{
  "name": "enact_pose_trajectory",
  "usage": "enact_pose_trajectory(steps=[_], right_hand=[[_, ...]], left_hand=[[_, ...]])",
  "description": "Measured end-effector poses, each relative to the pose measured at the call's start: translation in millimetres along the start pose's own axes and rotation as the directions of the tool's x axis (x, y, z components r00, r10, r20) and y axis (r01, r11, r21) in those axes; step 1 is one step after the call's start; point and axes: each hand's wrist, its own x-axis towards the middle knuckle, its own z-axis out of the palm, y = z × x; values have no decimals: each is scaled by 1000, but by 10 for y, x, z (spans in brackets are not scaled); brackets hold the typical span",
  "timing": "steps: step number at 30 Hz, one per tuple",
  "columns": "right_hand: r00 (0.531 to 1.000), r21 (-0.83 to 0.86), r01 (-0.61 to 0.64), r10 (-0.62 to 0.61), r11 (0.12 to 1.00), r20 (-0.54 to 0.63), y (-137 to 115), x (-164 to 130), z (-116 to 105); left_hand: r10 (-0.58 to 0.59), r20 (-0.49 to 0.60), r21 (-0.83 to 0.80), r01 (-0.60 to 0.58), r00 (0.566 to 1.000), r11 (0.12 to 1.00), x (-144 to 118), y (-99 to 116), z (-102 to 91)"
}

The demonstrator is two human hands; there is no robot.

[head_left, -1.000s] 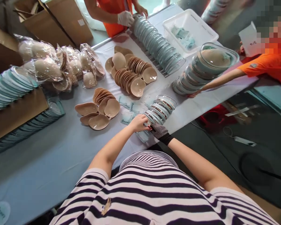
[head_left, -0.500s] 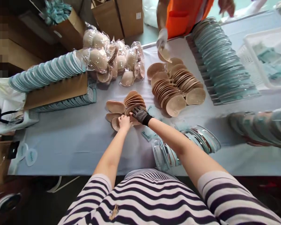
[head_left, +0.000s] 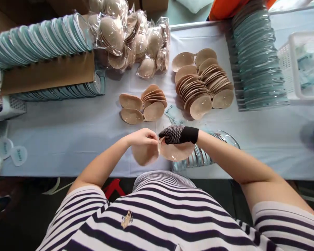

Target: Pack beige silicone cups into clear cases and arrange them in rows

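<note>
A joined pair of beige bra cups [head_left: 177,150] hangs between my two hands, close to the table's near edge. My left hand [head_left: 146,136], bare, pinches the pair near its middle join. My right hand [head_left: 170,135], in a black-and-white dotted fingerless-looking glove, grips the other cup beside the join. Just beyond my hands lies a small pile of bra cups [head_left: 154,111], fanned out on the table. Partly under my right forearm stands a row of clear-and-teal packages [head_left: 199,157].
A larger fanned stack of cups [head_left: 201,107] lies right of centre. Bagged cups [head_left: 111,35] are heaped at the back. Rows of teal packs [head_left: 42,38] stand left around a cardboard strip [head_left: 49,72], with more packs [head_left: 260,66] at right, beside a white basket [head_left: 294,69].
My hands have drawn back from the small pile towards my body, lifting out a pair of bra cups. The view has tilted downward, and the co-worker's gloved hand is out of sight.
</note>
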Motion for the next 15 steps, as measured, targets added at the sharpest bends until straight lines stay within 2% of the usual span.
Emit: enact_pose_trajectory(steps=[3, 5, 7, 9, 11, 15], right_hand=[[998, 165, 41, -33, 985, -55, -182, -384, 220], [993, 153, 6, 12, 988, -117, -287, -552, 433], [979, 69, -64, 76, 996, -190, -390, -656, 660], [950, -12, -154, 145, 988, -276, -489, -715, 864], [898, -53, -276, 237, 960, -372, -571, -753, 1015], [793, -90, -462, 365, 882, -488, -645, -850, 1103]], left_hand=[[22, -37, 28, -21, 999, 999, -138, 288, 322], [12, -55, 72, -8, 998, 997, -215, 411, 527], [-9, -78, 117, 18, 997, 993, -266, 458, 731], [-28, -92, 79, 35, 995, 996, -273, 424, 947], [-38, -102, -27, 35, 994, 999, -238, 329, 1166], [-123, -40, -197, 113, 992, 974, -159, 147, 1476]])
